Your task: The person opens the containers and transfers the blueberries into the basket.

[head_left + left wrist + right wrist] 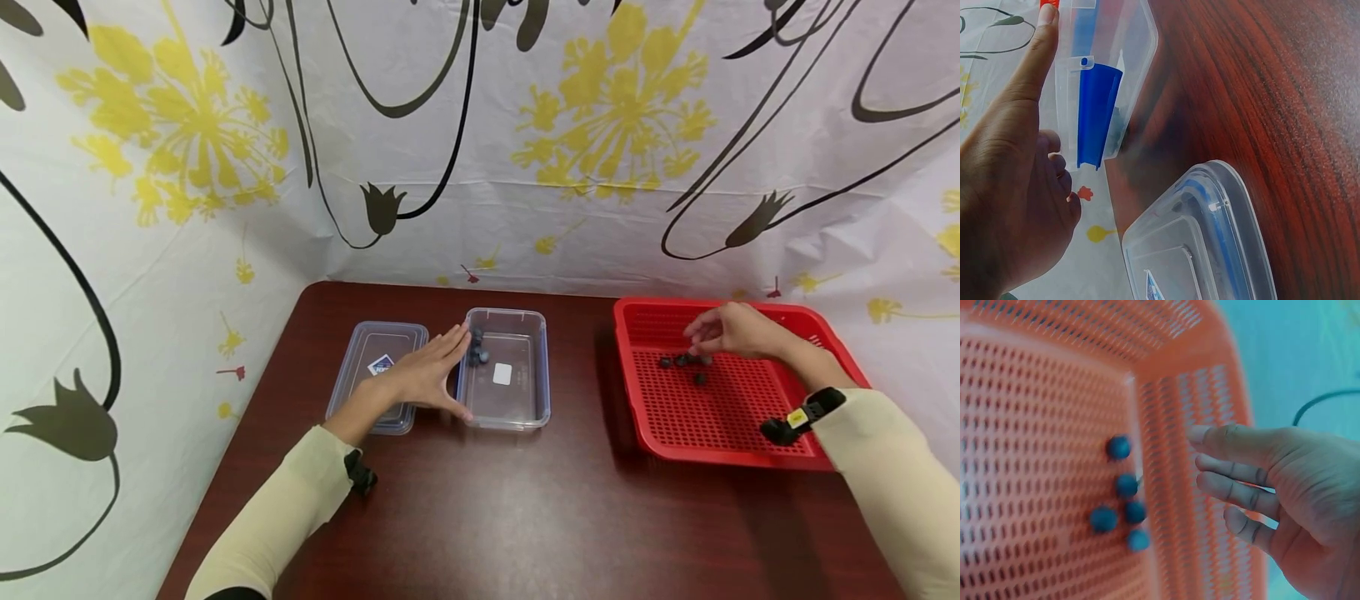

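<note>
My left hand [429, 372] spreads its straight fingers and thumb along the left side of a clear plastic container [510, 417]. In the left wrist view, the container's blue clip [1099, 115] is beside the fingers. Several blueberries [480, 357] lie inside, by its left wall. On the right, my right hand [735, 331] hovers over a red perforated basket [720, 457] with its fingers loosely bent. No berry shows between thumb and fingers in the right wrist view. Several dark blueberries [1127, 485] lie on the basket floor beside that hand.
Left of the container lies its clear lid [352, 367] with blue edging, partly behind my left wrist. All stand on a dark reddish-brown wooden table [510, 517]. A floral-patterned white sheet [480, 150] covers the wall behind and the left side.
</note>
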